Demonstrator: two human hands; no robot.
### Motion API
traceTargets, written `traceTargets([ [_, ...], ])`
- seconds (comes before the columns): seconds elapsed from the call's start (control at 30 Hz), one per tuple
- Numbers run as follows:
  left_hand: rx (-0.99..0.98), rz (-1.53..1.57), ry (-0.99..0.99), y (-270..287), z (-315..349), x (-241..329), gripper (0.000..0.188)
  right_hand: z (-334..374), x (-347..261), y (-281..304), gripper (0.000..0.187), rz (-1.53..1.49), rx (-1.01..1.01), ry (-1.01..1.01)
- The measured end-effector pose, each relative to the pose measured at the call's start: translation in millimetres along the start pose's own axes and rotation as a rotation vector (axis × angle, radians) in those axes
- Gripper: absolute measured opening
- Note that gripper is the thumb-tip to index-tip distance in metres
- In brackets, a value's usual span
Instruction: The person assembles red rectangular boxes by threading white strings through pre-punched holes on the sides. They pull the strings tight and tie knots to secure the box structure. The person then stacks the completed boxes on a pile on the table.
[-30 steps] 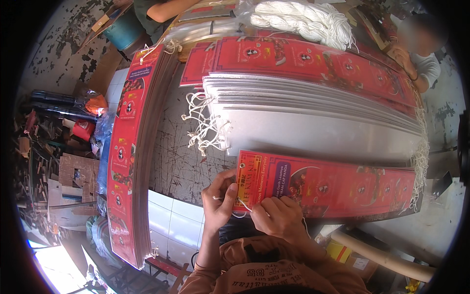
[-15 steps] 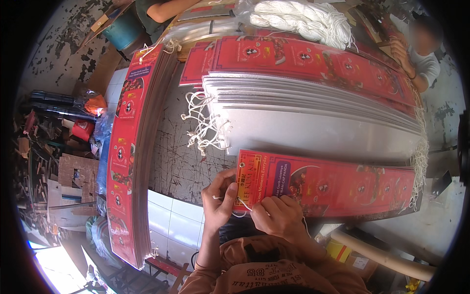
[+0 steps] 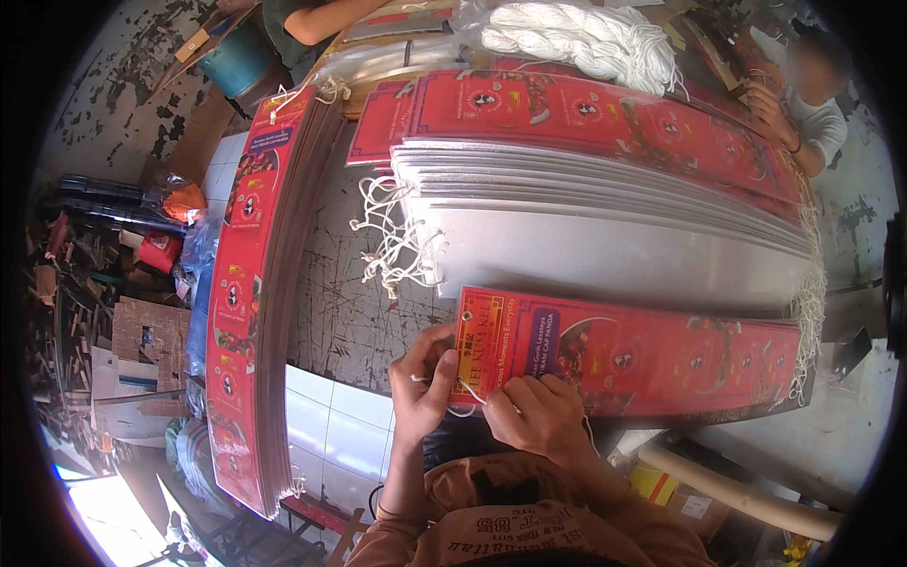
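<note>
A long red printed strip sign (image 3: 652,364) lies across the near side of the table, with an eyelet hole near its left end. My left hand (image 3: 421,383) is closed at that end, thumb and fingers pinching a white string (image 3: 470,391) beside the edge; a short tip of it sticks out past the thumb. Over the sign's lower edge, my right hand (image 3: 537,416) is closed on the same string, whose tail hangs below the knuckles. Whether the string passes through a lower hole is hidden by my hands.
Behind the sign sits a stack of silver-backed signs (image 3: 605,250) with knotted strings (image 3: 392,241) at the ends. Another red stack (image 3: 241,312) lines the left side. A white yarn hank (image 3: 576,42) lies at the back. Two other people (image 3: 817,118) (image 3: 316,19) are across the table.
</note>
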State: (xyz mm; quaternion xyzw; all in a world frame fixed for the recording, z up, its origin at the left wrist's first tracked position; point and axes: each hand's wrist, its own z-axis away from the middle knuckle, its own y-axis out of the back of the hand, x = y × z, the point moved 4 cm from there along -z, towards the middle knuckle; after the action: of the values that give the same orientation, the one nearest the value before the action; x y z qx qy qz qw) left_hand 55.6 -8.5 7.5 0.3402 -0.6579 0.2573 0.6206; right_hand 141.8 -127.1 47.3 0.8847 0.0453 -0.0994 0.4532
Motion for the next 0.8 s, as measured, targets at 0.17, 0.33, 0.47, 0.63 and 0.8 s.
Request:
traceTargets([
  [0.17, 0.004, 0.003, 0.015, 0.1, 0.3, 0.1, 0.026, 2.7, -0.1, -0.6, 0.01, 0.049, -0.037, 0.014],
  [0.33, 0.017, 0.02, 0.011, -0.2, 0.3, -2.2, 0.026, 0.9, -0.5, -0.6, 0.019, 0.018, 0.009, 0.006],
  [0.47, 0.011, 0.013, 0.007, -0.7, -0.2, -1.3, 0.025, 1.2, -0.4, -1.1, 0.019, 0.023, 0.024, 0.01],
  [0.63, 0.012, 0.029, 0.022, -0.6, 0.2, -1.1, 0.026, 1.1, -0.3, -0.8, 0.019, 0.018, 0.02, 0.015],
  [0.8, 0.012, 0.028, 0.015, -0.8, -0.2, -0.1, 0.026, 1.7, -0.4, -1.3, 0.02, 0.024, 0.024, 0.014],
])
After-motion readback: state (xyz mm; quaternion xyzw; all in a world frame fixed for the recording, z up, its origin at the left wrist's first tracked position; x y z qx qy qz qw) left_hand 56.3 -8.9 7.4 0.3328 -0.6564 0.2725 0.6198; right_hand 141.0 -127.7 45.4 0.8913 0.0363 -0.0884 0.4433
